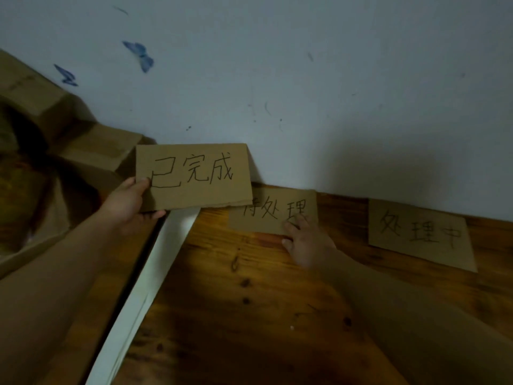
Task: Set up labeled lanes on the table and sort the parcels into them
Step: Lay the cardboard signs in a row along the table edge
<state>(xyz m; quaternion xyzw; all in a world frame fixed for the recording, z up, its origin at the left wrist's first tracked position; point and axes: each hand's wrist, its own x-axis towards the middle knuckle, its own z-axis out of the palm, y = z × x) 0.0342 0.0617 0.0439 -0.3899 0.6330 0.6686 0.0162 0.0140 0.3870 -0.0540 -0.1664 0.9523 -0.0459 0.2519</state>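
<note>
Mid-setup, labels going down along the far edge of the tabletop [249,287] against the wall [305,65]. Left hand [130,201] gripping the lower left corner of the cardboard sign reading 已完成 [194,176], thumb on the face, fingers behind; sign held in the air, upright, overlapping the top left of the middle sign [273,213]. Right hand [305,240] spread flat, fingertips pressing the near edge of that middle sign, holding nothing. Third sign, 处理中 [419,234], flat on the wood to the right, well apart. Cardboard parcels [91,151] stacked far left, not yet sorted.

To do this well: lower the held sign to the left of the middle one, clear of the white strip [155,273] if possible, no overlap, text facing near. Keep spacing roughly matched to the gap on the right, so lanes look wide enough for boxes. Pin the middle sign meanwhile against sliding.
</note>
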